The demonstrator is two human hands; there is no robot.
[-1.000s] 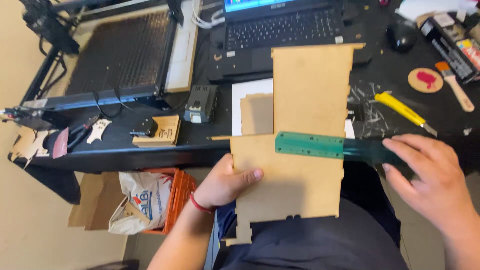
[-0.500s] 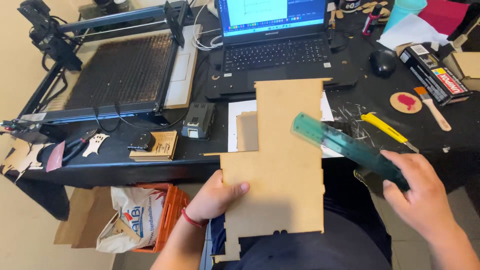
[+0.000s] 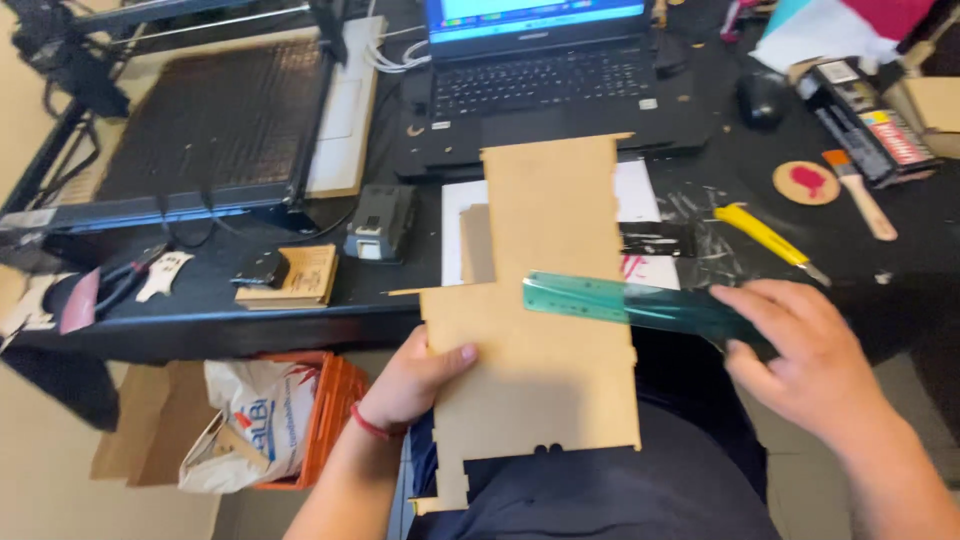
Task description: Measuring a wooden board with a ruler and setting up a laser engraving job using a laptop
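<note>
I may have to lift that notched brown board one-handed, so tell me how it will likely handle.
The brown board looks stiff: the left hand grips only its left edge, yet it stays flat. It seems light for its size, being thin. The narrow tabs and notches along its bottom edge could snap if knocked. The green ruler lies across it, under the right hand.

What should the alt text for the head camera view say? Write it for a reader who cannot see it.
A person's left hand holds a cut brown board over their lap while the right hand lays a green ruler across it. Behind is a black desk with a laptop, a yellow utility knife and a laser cutter bed.
</note>
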